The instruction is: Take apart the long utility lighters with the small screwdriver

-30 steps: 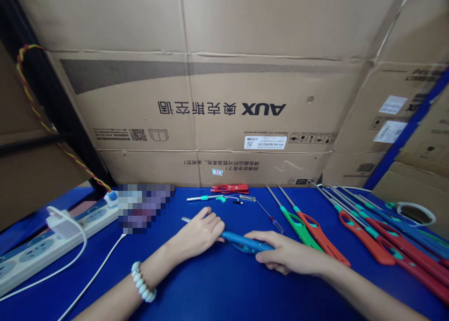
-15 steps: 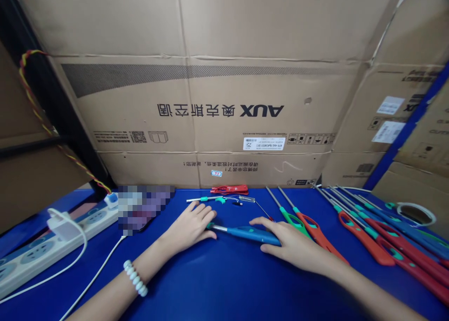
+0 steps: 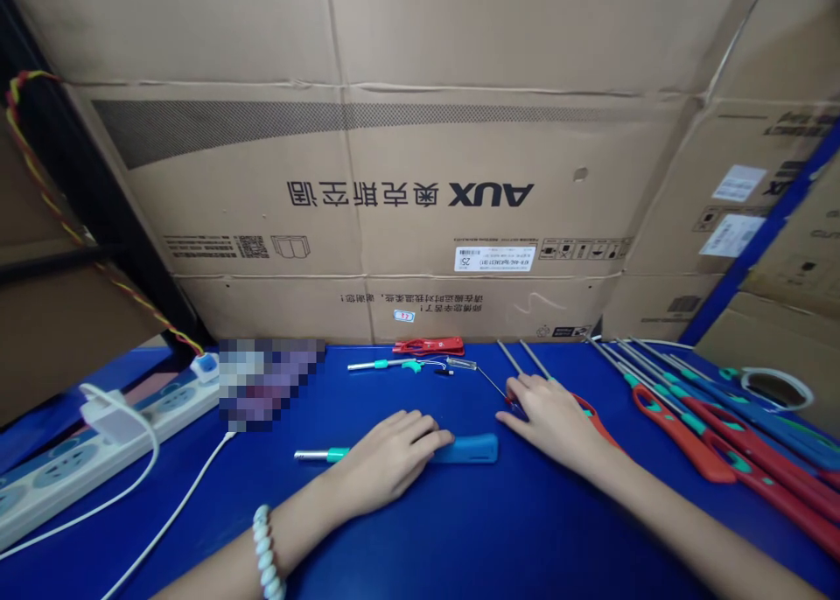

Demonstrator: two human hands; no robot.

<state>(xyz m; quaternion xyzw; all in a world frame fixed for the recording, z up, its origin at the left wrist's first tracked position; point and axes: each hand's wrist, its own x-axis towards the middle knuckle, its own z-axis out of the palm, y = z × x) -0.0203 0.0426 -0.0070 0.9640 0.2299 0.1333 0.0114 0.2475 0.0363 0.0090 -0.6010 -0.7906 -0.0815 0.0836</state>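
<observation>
My left hand (image 3: 394,460) lies over a blue long-necked lighter (image 3: 477,449), fingers wrapped round its body. The lighter rests across the blue tabletop, its metal tube and green collar pointing left. My right hand (image 3: 557,425) is farther back, its fingers curled down on the red handle of a thin screwdriver (image 3: 493,383); the thumb sticks out to the left. Most of the handle is hidden. Beneath that hand lie an orange-red lighter (image 3: 600,421) and a mostly covered second one. A loose metal tube with a green collar (image 3: 381,365) lies near the back, beside small wired parts (image 3: 461,364).
Red lighter shells (image 3: 430,346) lie against the cardboard wall (image 3: 407,145). Several assembled lighters (image 3: 682,434) fan out at the right, near a tape roll (image 3: 778,388). A white power strip (image 3: 52,473), a charging cable (image 3: 177,504) and a blurred phone-like object (image 3: 279,381) occupy the left.
The blue lighter has shifted left and nearer me, passing from my right hand into my left. My right hand has released it and moved back onto the screwdriver handle.
</observation>
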